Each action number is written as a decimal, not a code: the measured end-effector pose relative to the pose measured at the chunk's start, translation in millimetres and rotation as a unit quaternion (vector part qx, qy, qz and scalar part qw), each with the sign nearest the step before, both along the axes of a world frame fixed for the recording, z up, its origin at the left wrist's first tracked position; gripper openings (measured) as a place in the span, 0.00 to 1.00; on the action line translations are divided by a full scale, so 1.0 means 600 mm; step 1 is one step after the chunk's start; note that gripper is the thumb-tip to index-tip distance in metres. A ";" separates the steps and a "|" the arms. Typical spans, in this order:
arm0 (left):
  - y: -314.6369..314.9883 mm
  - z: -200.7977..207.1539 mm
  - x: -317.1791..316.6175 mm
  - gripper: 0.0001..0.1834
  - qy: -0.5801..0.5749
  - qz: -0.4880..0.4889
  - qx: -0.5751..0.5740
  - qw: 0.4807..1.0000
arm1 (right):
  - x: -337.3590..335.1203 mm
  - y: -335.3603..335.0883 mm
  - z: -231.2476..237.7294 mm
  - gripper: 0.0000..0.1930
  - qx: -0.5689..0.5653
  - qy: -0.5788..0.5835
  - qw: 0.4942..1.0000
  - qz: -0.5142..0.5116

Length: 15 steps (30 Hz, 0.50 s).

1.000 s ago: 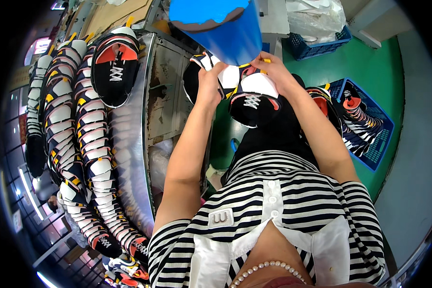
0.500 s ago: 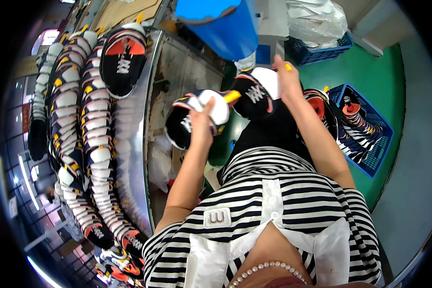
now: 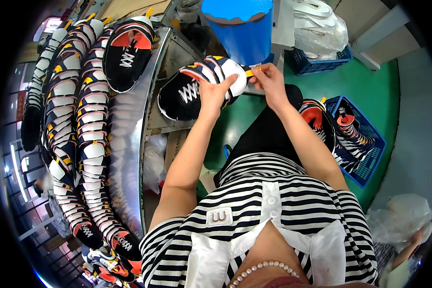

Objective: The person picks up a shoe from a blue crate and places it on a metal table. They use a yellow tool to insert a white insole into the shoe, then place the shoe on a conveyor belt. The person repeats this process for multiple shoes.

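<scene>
In front of me, a few nested shoe uppers (image 3: 176, 98), black with white laces, white heels and orange lining, point their toes to the left. My left hand (image 3: 215, 96) is closed around them near the heel, thumb on the white panel. A yellow heel tab (image 3: 250, 73) sticks out at their right end. Thumb and fingers of my right hand (image 3: 272, 86) pinch this tab. How many uppers are nested together cannot be made out.
Long rows of nested uppers (image 3: 92, 149) lie on the metal table (image 3: 129, 139) at left. A blue bucket (image 3: 242, 43) stands ahead. Blue crates (image 3: 369, 165) stand at right and behind; the near one holds uppers. Another person's arm (image 3: 408, 249) and a plastic bag (image 3: 398, 218) show lower right.
The uppers that each hand held separately are now together in my left hand. My right hand has moved down to their yellow tab. Another person's arm and a bag have appeared lower right.
</scene>
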<state>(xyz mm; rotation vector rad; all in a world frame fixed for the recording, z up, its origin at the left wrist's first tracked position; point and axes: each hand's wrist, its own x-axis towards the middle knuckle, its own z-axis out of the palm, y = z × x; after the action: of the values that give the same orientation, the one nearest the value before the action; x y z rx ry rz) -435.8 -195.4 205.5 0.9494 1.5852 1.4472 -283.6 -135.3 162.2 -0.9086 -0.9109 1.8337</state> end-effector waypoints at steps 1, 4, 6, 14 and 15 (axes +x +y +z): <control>0.015 -0.002 -0.005 0.21 -0.014 -0.007 0.012 1.000 | -0.002 0.011 0.002 0.07 -0.017 0.013 1.000 -0.010; 0.034 0.003 -0.014 0.20 -0.131 -0.034 -0.014 0.991 | 0.001 0.027 0.006 0.06 -0.080 0.050 0.995 -0.012; 0.044 0.011 -0.020 0.19 -0.171 -0.038 -0.058 0.983 | 0.002 0.034 0.000 0.06 -0.125 0.071 0.990 -0.011; 0.067 -0.017 -0.019 0.20 -0.433 0.043 -0.166 0.885 | -0.016 0.088 0.001 0.04 -0.150 -0.018 0.988 -0.008; 0.069 -0.014 -0.010 0.20 -0.429 0.050 -0.180 0.884 | -0.010 0.103 0.003 0.06 -0.134 -0.042 0.990 0.013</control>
<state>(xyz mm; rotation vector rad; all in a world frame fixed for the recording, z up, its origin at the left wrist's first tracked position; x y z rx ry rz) -441.6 -153.9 197.0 -0.0342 1.1506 1.2959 -289.5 -73.4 164.3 -1.1508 -0.7386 1.9852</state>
